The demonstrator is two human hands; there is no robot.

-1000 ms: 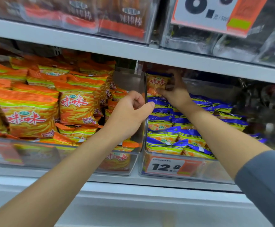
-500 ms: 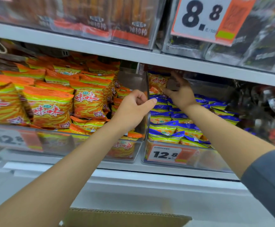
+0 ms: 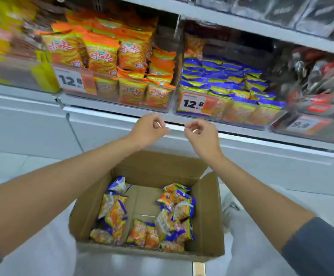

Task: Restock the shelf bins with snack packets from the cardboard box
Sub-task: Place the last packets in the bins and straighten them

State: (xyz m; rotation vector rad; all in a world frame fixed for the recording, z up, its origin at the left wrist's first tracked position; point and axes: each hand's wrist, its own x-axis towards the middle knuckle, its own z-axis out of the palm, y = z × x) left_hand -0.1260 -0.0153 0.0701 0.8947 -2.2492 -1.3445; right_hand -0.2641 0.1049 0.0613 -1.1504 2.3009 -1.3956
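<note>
Shelf bins [image 3: 168, 40] of orange packets [image 3: 100, 54] and blue packets [image 3: 221, 76] sit side by side along the shelf's [image 3: 102, 105] front edge. Left hand [image 3: 148, 132] and right hand [image 3: 200, 136] hang loosely curled and empty above the cardboard box [image 3: 206, 206].

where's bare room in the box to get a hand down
A bare strip of the cardboard box floor runs from the back wall toward the front, between the left packet pile and the right packet pile. Along the front wall, packets crowd edge to edge.

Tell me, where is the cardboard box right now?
In the head view, the cardboard box sits open at bottom centre, right below the left hand and right hand, with snack packets inside.
</note>
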